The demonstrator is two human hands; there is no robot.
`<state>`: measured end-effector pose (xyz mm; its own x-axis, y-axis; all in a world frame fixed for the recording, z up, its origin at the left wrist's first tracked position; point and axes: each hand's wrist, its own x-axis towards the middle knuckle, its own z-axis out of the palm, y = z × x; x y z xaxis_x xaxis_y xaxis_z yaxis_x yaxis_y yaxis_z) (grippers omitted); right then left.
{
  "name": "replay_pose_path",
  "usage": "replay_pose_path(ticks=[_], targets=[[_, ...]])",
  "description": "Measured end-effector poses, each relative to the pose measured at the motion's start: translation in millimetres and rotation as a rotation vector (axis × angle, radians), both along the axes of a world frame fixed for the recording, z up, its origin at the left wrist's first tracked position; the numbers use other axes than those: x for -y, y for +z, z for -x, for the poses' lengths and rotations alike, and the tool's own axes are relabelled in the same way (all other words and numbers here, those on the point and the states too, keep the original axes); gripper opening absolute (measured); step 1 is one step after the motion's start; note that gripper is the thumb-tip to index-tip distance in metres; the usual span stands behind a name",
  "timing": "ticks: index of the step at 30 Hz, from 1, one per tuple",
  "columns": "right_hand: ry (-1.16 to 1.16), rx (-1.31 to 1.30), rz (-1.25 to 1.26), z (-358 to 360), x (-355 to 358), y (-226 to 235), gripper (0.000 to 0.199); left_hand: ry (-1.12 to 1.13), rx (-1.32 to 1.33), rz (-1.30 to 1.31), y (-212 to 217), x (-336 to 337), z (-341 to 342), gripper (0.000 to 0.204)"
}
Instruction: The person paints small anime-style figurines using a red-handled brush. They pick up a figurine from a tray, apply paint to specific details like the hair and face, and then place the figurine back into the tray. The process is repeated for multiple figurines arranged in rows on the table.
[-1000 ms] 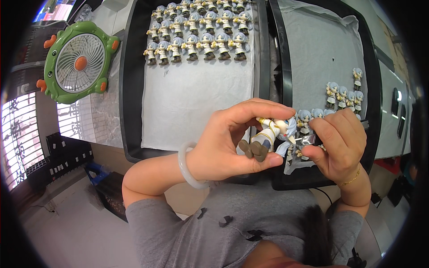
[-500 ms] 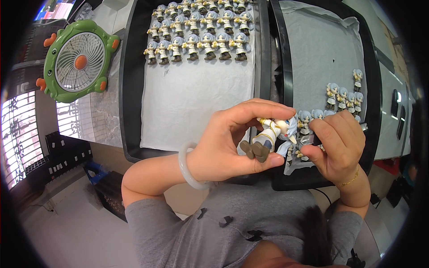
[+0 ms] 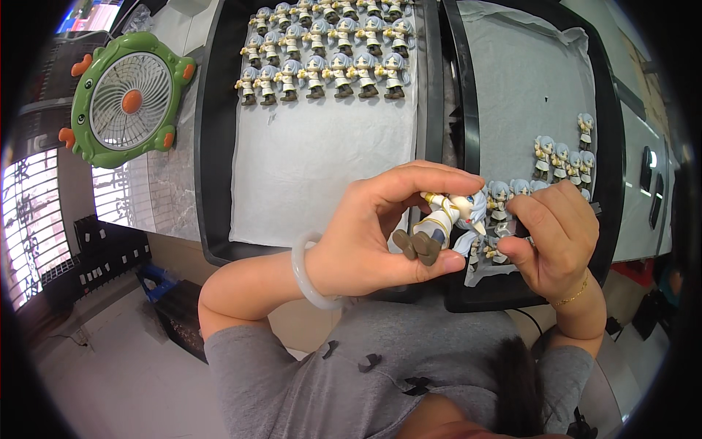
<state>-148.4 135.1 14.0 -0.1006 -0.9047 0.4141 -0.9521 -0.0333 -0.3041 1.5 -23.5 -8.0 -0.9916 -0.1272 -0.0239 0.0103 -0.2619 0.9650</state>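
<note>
My left hand (image 3: 373,227) is closed around a small figurine (image 3: 439,223) with pale blue hair, a white and gold outfit and brown boots. It lies tilted on its side, boots toward me and head to the right, between my thumb and fingers. Beside its head, my right hand (image 3: 553,238) is bent with thumb and fingers together around a small dark object with a clear end (image 3: 518,229), mostly hidden by the fingers. A dark end shows past the far side of that hand. Its kind cannot be made out.
A black tray (image 3: 217,146) on the left, lined with white paper, bears rows of like figurines (image 3: 340,69). Another black tray (image 3: 610,146) on the right holds several more figurines (image 3: 560,157). A green fan (image 3: 131,101) with orange feet stands at the far left.
My right hand has shifted very slightly, and the clear end of the thing in it has turned a little. My left hand and the figurine have stayed nearly still.
</note>
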Motion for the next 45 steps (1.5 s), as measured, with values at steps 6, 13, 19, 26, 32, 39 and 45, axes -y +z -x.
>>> replay_pose_path(ticks=[6,13,19,26,32,39,45], targets=[[0.003,-0.001,-0.005,-1,0,-2,0.038,-0.006,0.001,0.002,0,0,0,0.054],[-0.02,-0.016,0.006,-3,1,-1,0.037,0.015,0.027,-0.032,2,-1,-2,0.053],[-0.045,-0.04,0.045,-5,2,-2,0.036,0.023,0.027,-0.076,2,-1,-1,0.052],[-0.046,0.131,-0.058,8,0,4,0.029,0.06,0.023,-0.017,0,0,0,0.052],[-0.502,0.586,-0.317,53,20,-40,0.016,0.261,0.112,-0.117,-1,-5,3,0.052],[-0.213,0.608,-0.414,64,21,-108,0.029,0.264,0.127,-0.136,6,-7,4,0.048],[-0.365,1.199,-0.601,64,36,-80,0.034,0.219,0.106,-0.096,8,-10,2,0.044]])
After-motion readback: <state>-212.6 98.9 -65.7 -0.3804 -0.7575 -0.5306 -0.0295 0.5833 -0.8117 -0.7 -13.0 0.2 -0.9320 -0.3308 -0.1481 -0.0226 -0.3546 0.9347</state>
